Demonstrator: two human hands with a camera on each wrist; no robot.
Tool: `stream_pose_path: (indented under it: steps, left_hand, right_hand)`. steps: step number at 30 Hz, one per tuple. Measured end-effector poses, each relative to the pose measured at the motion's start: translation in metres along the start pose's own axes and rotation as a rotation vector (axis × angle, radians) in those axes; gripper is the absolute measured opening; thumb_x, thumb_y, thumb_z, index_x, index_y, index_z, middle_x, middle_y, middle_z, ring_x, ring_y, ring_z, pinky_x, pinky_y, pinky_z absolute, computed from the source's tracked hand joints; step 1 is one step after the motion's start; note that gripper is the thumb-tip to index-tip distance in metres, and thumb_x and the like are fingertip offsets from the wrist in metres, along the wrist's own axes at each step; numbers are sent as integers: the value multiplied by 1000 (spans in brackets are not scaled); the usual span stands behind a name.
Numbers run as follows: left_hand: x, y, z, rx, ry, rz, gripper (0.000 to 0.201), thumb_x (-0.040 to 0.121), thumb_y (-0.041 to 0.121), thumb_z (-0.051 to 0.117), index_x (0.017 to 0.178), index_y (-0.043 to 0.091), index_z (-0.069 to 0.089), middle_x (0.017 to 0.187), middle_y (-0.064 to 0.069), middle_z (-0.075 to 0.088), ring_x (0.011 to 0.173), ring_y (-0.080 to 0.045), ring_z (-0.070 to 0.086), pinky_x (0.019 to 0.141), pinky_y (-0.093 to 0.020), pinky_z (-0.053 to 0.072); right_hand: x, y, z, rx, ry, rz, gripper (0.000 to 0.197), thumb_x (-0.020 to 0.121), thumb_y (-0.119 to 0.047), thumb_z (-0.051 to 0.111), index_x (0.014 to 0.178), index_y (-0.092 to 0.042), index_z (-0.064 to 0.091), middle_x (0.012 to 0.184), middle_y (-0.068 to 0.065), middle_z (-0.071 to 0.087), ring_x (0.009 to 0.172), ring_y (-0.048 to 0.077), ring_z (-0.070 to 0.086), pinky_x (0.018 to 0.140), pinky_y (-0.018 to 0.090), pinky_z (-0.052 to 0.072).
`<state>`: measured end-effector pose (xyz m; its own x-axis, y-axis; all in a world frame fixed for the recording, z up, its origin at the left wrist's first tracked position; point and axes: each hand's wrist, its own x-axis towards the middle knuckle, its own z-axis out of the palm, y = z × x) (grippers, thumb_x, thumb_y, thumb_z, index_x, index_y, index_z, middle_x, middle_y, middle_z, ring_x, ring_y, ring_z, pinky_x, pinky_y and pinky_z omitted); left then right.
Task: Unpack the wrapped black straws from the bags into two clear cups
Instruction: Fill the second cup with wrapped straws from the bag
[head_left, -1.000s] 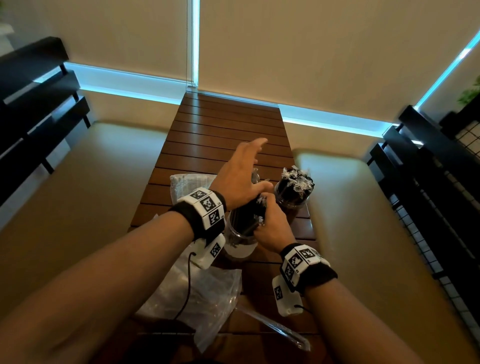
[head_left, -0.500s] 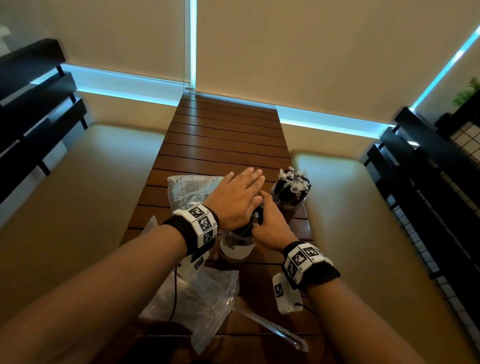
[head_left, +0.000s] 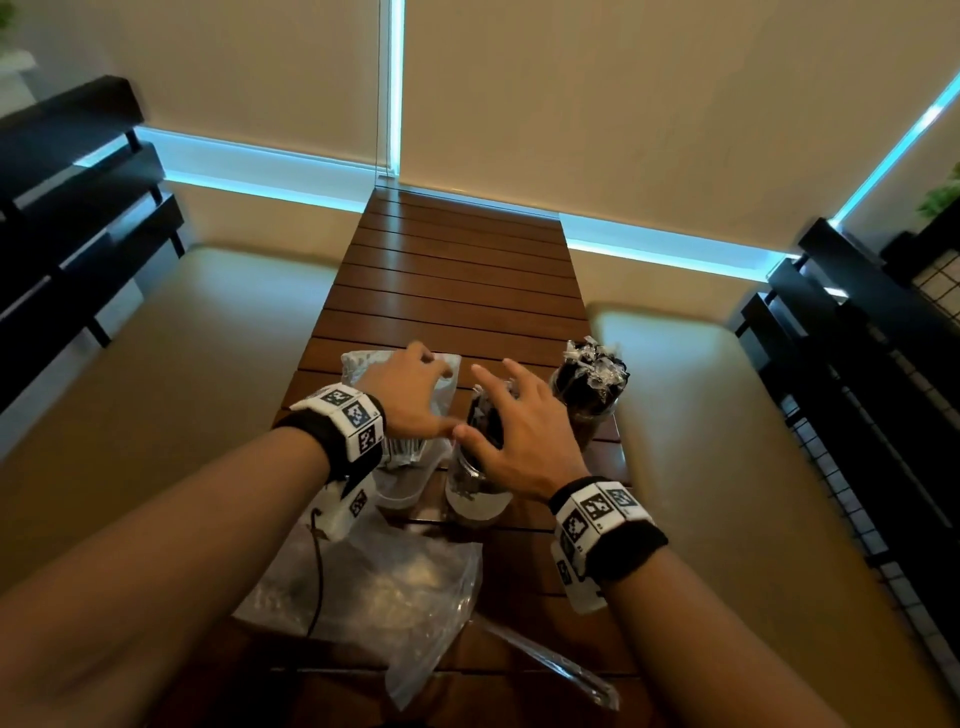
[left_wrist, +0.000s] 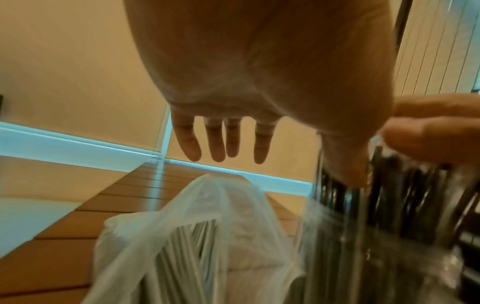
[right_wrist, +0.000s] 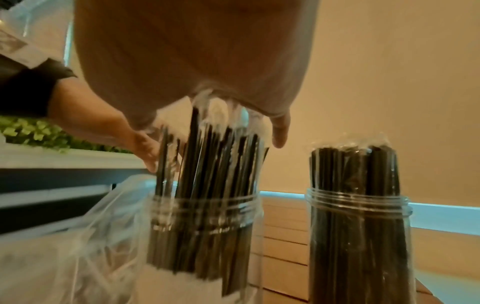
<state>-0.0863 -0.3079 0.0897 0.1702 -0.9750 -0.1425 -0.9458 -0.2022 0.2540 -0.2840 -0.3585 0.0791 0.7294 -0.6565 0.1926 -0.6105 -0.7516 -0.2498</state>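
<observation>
Two clear cups stand on the slatted wooden table (head_left: 457, 280). The far cup (head_left: 589, 410) (right_wrist: 358, 216) is packed with wrapped black straws. In the near cup (head_left: 475, 486) (right_wrist: 205, 207) stands a looser bunch of wrapped black straws (right_wrist: 207, 156). My right hand (head_left: 514, 415) (right_wrist: 194, 61) lies over their tops with fingers spread, palm touching the wrapper ends. My left hand (head_left: 415, 389) (left_wrist: 223, 142) hovers open, fingers straight, just left of the near cup, above a clear bag (head_left: 402, 452) (left_wrist: 207, 236) that holds white-striped contents.
A crumpled clear bag (head_left: 384, 587) lies near the table's front edge under my left forearm. A long clear wrapped piece (head_left: 550, 660) lies at the front right. Cushioned benches (head_left: 156, 364) (head_left: 727, 441) flank the table, with black slatted backs behind them.
My left hand has left the top of the near cup's straws and moved left over the bag. My right hand has let go of the cup's side and now covers the straw tops.
</observation>
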Motion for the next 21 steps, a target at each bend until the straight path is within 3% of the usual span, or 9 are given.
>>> stream_pose_path:
  steps: [2,4,7,10,13,16,18,19,21]
  left_hand:
    - [-5,-10,11,126,-64,-24,109,57,94,50,145,31,35,149,-4,31,133,-27,38,103,-48,42]
    - [-9,-19,21,209,-91,-48,109,54,91,55,143,32,34,145,-4,35,130,-27,40,101,-47,44]
    - [-14,-29,25,239,-87,-116,75,75,54,71,137,27,39,130,-6,42,115,-28,51,87,-45,52]
    - [-15,-31,26,190,-3,-150,45,87,11,60,128,22,47,117,-8,50,92,-31,62,72,-41,53]
    - [-12,-27,23,160,80,-156,36,89,1,49,120,18,56,113,-9,61,93,-31,64,76,-42,55]
    - [-6,-21,9,66,223,-163,34,92,1,45,117,17,63,112,-10,66,95,-30,65,79,-39,54]
    - [-3,-20,-4,22,321,-154,28,95,6,49,114,19,65,108,-8,66,93,-28,64,77,-37,53]
    - [-2,-20,-11,6,354,-148,25,95,9,51,112,20,66,106,-7,66,92,-28,64,76,-36,53]
    - [-2,-20,-25,-21,388,-133,20,92,16,60,110,20,67,105,-6,66,94,-29,64,79,-37,52]
  right_hand:
    - [2,-1,10,-82,-33,21,61,91,-56,51,144,-28,38,145,8,40,130,32,38,102,47,43]
    - [4,3,14,-95,25,27,44,91,-40,54,132,-23,48,131,7,48,116,31,47,91,42,49]
    - [7,10,10,-92,59,77,35,91,-34,56,123,-22,52,124,7,49,111,31,49,87,43,50]
    - [8,7,3,-124,103,144,46,86,-47,57,127,-27,51,134,7,47,124,31,44,101,48,40]
    - [6,-9,-8,-144,281,40,42,81,-43,58,119,-25,58,131,5,51,122,26,44,103,47,35]
    - [8,-32,-18,-105,363,-189,26,77,-28,58,100,-17,63,109,5,59,99,23,49,83,37,40]
    - [12,-50,-18,-76,243,-356,17,77,-20,55,90,-13,63,92,5,59,83,22,49,70,32,37]
    - [15,-60,-18,-48,111,-402,15,79,-17,55,89,-11,64,89,6,59,79,23,51,66,31,37]
    - [22,-77,-14,65,-197,-350,18,85,-13,55,99,-8,66,90,8,63,78,25,57,64,32,42]
